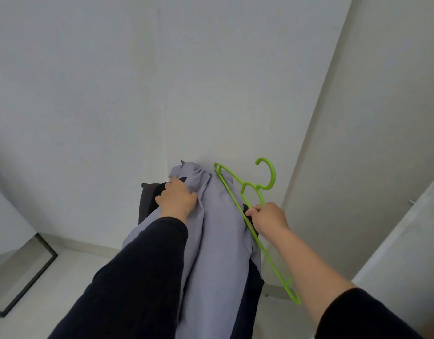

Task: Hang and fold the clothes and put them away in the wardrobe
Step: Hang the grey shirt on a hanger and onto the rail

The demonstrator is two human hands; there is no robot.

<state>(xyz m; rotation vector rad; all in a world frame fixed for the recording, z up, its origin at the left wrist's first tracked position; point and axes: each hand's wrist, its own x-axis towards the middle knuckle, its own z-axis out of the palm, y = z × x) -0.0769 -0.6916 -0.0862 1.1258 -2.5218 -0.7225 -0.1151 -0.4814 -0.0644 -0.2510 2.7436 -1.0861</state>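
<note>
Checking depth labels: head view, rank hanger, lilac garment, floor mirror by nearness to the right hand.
1. Green hanger: gripped by the right hand.
2. Lilac garment: just left of that hand, held by the left hand.
3. Floor mirror: far left, on the floor.

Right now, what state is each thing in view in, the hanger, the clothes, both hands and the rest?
Left hand: grips the bunched top of the lilac garment.
Right hand: grip closed on the green hanger's bar.
Lilac garment: gathered, draped down, not on the hanger.
Green hanger: empty, tilted, beside the garment.
Dark garment: partly hidden behind the lilac one.
Framed mirror: leaning by the wall on the floor.
</note>
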